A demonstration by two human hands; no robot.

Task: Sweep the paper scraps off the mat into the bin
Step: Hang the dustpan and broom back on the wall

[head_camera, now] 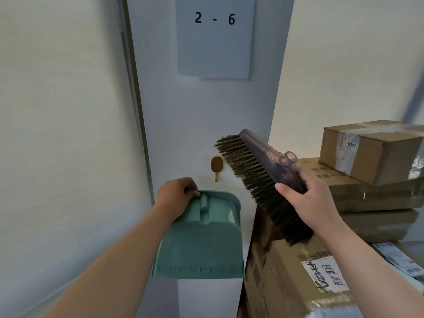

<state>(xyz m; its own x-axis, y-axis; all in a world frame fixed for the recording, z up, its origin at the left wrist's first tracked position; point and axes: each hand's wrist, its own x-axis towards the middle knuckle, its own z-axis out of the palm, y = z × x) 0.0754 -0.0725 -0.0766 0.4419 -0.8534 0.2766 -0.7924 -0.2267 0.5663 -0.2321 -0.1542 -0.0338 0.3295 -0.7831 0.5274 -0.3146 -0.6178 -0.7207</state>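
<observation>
My left hand [176, 191] grips the top rear edge of a green dustpan [202, 239], held upright against the white wall panel with its lip pointing down. My right hand [307, 198] is closed around the clear plastic back of a broom head [259, 177]. Its brown bristles point left and down, and its handle socket is empty. The broom head hangs tilted in the air beside a small wooden hook [216, 167] on the wall, just above the dustpan. No mat, paper scraps or bin are in sight.
Stacked cardboard boxes [371, 152] fill the right side, with a large one [298, 283] low and close under the broom head. A paper sign reading 2 - 6 [214, 35] hangs on the wall panel. A blurred pole [413, 104] crosses the upper right.
</observation>
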